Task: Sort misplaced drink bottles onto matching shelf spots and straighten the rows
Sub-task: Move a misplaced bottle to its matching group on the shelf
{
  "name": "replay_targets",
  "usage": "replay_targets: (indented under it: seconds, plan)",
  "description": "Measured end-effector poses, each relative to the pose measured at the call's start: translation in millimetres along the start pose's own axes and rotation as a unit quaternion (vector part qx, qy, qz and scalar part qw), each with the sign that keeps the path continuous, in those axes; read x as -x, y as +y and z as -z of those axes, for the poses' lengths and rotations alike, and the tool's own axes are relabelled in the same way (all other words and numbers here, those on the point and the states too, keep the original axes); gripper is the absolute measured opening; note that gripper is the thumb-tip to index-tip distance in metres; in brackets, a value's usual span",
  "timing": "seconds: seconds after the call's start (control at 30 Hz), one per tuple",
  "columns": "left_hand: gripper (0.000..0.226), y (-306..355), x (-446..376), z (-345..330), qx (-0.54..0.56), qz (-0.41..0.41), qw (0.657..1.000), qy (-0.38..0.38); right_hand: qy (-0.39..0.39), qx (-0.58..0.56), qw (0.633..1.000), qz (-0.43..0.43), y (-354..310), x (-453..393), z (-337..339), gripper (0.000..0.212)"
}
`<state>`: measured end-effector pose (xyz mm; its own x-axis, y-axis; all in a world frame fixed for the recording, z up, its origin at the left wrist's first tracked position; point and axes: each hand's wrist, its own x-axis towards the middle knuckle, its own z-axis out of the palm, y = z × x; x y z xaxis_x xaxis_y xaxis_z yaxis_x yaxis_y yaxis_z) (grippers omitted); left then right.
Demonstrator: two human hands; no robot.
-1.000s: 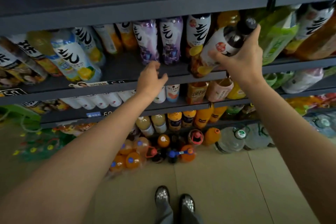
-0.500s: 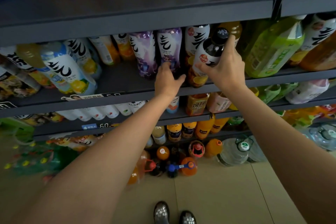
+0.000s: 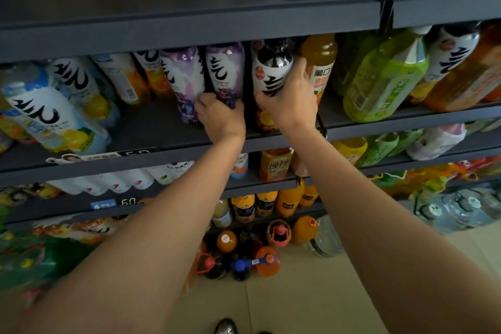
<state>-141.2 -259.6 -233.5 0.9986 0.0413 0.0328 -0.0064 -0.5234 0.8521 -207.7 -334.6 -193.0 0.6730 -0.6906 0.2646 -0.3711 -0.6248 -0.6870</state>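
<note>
My right hand (image 3: 288, 102) grips a white-labelled bottle with a black cap (image 3: 271, 73), standing nearly upright on the grey middle shelf (image 3: 151, 133). Just left of it stands a purple-labelled bottle (image 3: 223, 70), and my left hand (image 3: 221, 114) curls round its lower part. A second purple bottle (image 3: 184, 81) leans beside my left hand. An orange juice bottle (image 3: 321, 62) stands right behind my right hand's fingers.
Leaning white and yellow bottles (image 3: 51, 114) fill the shelf's left part. A large green tea bottle (image 3: 385, 76) tilts on the right. The upper shelf edge (image 3: 189, 32) hangs low above the bottle caps. Lower shelves and floor bottles (image 3: 244, 260) sit below my arms.
My right hand carried the black-capped bottle left and set it more upright in the row. My left hand moved up from the shelf edge onto the purple bottle. The view shifted closer.
</note>
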Motion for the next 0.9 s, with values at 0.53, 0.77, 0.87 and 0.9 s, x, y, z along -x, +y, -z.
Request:
replay_targets:
  seconds: [0.53,0.77,0.87,0.9]
  plan:
    - [0.065,39.9,15.0,-34.0,-0.329,-0.167,0.883,-0.290,-0.014,0.029,0.999,-0.016,27.9,-26.4,39.6,0.068]
    - [0.061,47.2,5.8,-43.1,-0.428,-0.212,0.838,-0.263,-0.027,0.012,0.992,-0.121,30.4,-18.1,26.0,0.067]
    - [0.073,39.5,13.1,-43.8,-0.389,-0.190,0.860,-0.269,-0.049,0.010,0.987,-0.155,41.2,-5.8,13.1,0.060]
    - [0.074,37.6,14.9,-43.6,-0.373,-0.186,0.869,-0.268,-0.044,0.007,0.986,-0.160,43.9,-3.0,9.8,0.056]
